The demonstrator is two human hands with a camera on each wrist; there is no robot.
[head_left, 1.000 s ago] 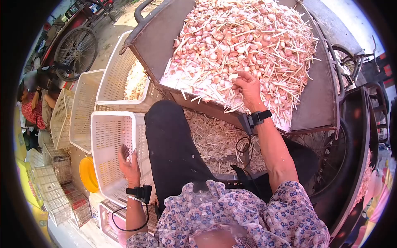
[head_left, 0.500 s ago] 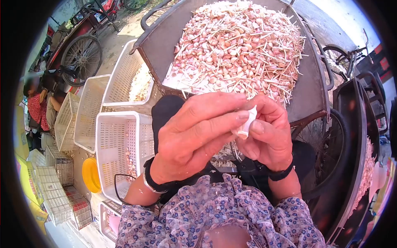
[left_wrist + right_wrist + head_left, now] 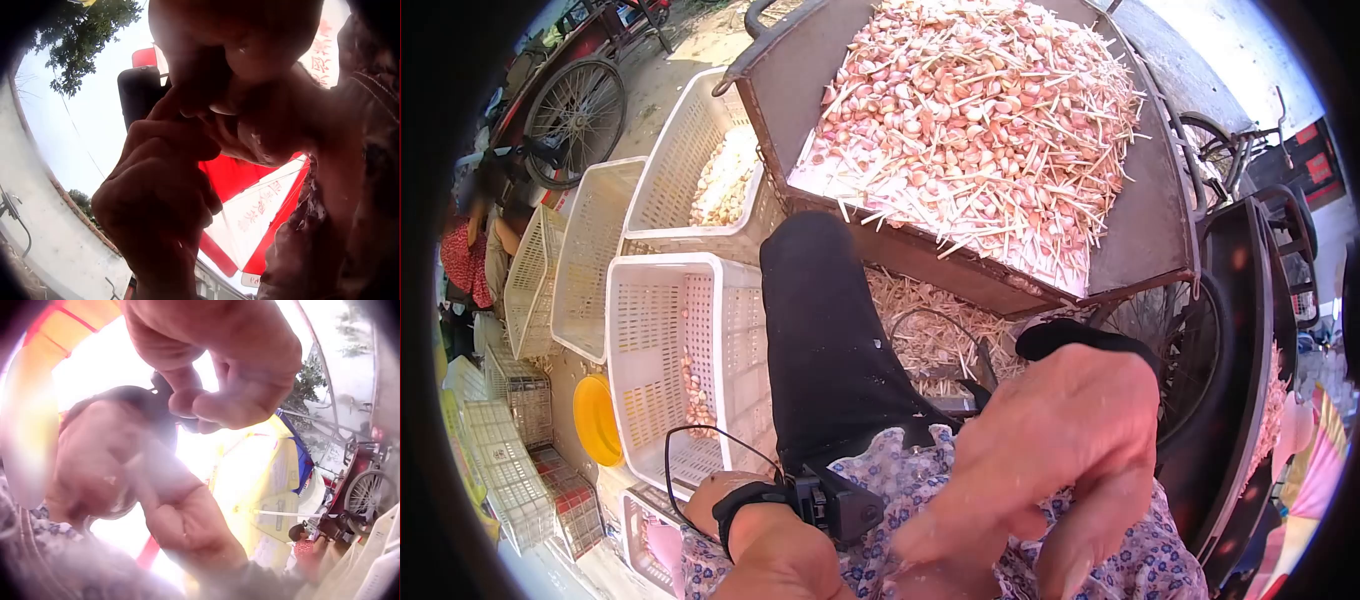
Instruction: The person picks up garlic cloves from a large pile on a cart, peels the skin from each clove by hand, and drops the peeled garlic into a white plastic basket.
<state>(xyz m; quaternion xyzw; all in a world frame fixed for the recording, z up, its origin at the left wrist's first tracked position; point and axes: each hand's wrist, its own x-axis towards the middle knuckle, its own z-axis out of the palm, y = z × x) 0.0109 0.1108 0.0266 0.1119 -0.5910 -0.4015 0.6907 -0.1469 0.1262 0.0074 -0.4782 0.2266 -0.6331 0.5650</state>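
Both hands are raised close to the head. The right hand point(image 3: 1050, 450) is large and blurred, with bent fingers; in the right wrist view the same right hand point(image 3: 225, 356) brings thumb and fingertips together. Low in the head view, the left hand point(image 3: 785, 560) is cut off by the frame edge. The left wrist view has it as a dark shape overlapping the other hand's curled fingers. I cannot tell whether a garlic clove is between the fingers. Beyond the knees, a heap of garlic cloves point(image 3: 960, 110) and dry stems lies on a metal cart point(image 3: 1145, 235).
A white crate point(image 3: 615, 330) holding some cloves stands left of the knee. Behind it, another crate point(image 3: 640, 190) contains pale cloves. A yellow basin point(image 3: 597, 420) lies beside the crates. Stems litter the ground point(image 3: 950, 340) beneath the cart. Another person point(image 3: 465, 260) sits far left.
A second ago the right hand was at the heap and the left over the crate. Half a second ago both pinched a white-skinned garlic clove; now they are nearer the head, the clove out of sight.
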